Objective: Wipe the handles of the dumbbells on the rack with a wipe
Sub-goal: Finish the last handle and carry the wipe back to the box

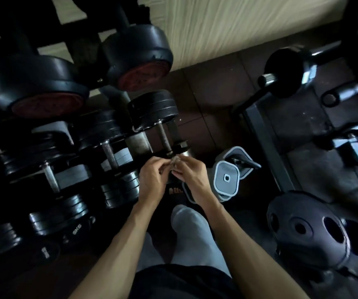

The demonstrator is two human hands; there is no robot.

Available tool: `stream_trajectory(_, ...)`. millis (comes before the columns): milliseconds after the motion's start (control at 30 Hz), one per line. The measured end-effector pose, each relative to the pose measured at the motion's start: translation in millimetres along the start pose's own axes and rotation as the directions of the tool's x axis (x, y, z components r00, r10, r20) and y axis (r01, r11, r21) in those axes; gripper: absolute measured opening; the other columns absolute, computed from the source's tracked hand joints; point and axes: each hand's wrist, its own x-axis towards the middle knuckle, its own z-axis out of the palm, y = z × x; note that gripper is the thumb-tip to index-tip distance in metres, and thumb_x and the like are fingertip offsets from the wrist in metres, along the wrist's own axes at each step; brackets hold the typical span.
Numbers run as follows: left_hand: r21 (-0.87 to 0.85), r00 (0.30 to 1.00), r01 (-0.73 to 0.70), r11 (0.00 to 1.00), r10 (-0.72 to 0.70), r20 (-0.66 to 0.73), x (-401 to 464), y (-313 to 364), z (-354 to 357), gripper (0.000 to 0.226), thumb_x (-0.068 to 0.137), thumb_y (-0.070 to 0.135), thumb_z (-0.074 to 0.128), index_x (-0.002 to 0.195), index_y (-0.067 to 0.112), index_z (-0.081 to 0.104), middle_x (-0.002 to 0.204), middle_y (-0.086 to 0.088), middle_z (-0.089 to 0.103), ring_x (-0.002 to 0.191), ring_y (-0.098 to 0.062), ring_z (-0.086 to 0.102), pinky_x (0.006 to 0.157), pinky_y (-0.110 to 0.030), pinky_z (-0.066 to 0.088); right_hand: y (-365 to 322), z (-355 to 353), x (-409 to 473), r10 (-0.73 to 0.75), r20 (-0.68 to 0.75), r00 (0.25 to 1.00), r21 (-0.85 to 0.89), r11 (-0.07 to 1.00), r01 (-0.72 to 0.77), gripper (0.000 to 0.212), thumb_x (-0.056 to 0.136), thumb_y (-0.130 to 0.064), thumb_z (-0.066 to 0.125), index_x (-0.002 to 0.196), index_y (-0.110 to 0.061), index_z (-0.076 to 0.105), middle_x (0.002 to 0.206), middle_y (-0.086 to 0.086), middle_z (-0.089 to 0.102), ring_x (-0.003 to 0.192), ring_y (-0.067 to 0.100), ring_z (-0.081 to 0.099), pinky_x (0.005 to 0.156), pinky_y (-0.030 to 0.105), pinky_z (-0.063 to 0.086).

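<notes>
Dark shorts and a grey-socked foot (186, 231) sat closest, right under the person's chin, with both bare forearms reaching out over them toward the dumbbell rack (139, 143). Out front, the left hand (152, 180) and right hand (190, 175) met fingertip to fingertip, each grip curled tight around a small crumpled wipe (175, 161) pinched between them. It looked as though the wipe was being bunched or refolded rather than rubbed on anything, since it hung just short of the metal.

Just beyond the wipe stood the nearest dumbbell handle (165, 139), a dull, rusty-looking bar running up to a stack of black plates (154, 111). A 2nd handle (109, 153) lay to its left, and a 3rd (50, 178) farther left again, each between its own plates. 2 bigger dumbbells with red end caps (143, 76) rested on the tier above.

How much was finished was hard to judge: the light was dim and no handle showed an obvious clean streak. My guess was that the wiping was partway at best, with the handles to the left and the upper tier yet to be done.
</notes>
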Motion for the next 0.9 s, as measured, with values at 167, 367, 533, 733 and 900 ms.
stream_trajectory(167,-0.035,0.929,-0.193,0.981,0.194,0.314,-22.1,-13.0,-33.7,0.021,0.092,0.014,0.069,0.111,0.007,0.074,0.107,-0.001,0.061,0.096,-0.008,0.061,0.084,-0.006,0.045,11.0,9.3,-51.4,-0.048,-0.153,0.987,0.105,0.992,0.064,0.012,0.094,-0.004,0.065,0.097,0.007,0.071,0.088,0.021,0.074,0.087,0.024,0.071,0.087,0.035,0.057)
stream_trajectory(367,0.043,0.717,-0.47,0.882,0.353,0.601,-65.0,-39.3,-75.3,0.023,0.089,0.005,0.065,0.109,0.012,0.075,0.108,-0.005,0.061,0.101,-0.014,0.057,0.093,-0.018,0.04,91.5,53.0,-133.9,-0.061,-0.558,0.827,-0.019,0.998,0.06,0.019,0.085,0.006,0.069,0.099,-0.005,0.074,0.08,0.006,0.074,0.067,0.0,0.068,0.065,0.019,0.052)
stream_trajectory(533,0.135,0.517,-0.618,0.775,0.272,0.811,-122.1,-57.7,-70.6,0.02,0.087,0.011,0.067,0.107,0.01,0.072,0.106,-0.011,0.066,0.102,-0.028,0.063,0.096,-0.033,0.047,166.3,84.3,-217.6,0.049,-0.788,0.614,0.037,0.999,-0.032,0.023,0.08,0.003,0.067,0.097,-0.009,0.077,0.078,-0.001,0.075,0.072,0.002,0.068,0.076,0.028,0.059)
stream_trajectory(733,-0.001,0.135,-0.836,0.548,0.207,0.969,-233.8,-40.0,-32.5,0.024,0.092,0.023,0.064,0.113,0.014,0.068,0.107,-0.007,0.063,0.103,-0.024,0.061,0.095,-0.038,0.048,251.4,105.1,-339.3,0.248,-0.917,0.311,0.242,0.969,-0.057,0.022,0.084,-0.006,0.066,0.102,-0.014,0.075,0.09,0.0,0.076,0.085,0.011,0.071,0.084,0.031,0.058)
stream_trajectory(900,-0.302,-0.283,-0.893,0.334,0.106,0.953,-382.9,-42.1,-9.6,0.025,0.094,0.025,0.062,0.116,0.016,0.067,0.109,-0.005,0.062,0.103,-0.022,0.06,0.092,-0.034,0.048,336.5,145.2,-461.6,0.458,-0.888,-0.047,0.455,0.888,0.065,0.019,0.086,-0.005,0.065,0.102,-0.009,0.074,0.086,-0.001,0.075,0.086,0.012,0.069,0.083,0.025,0.052)
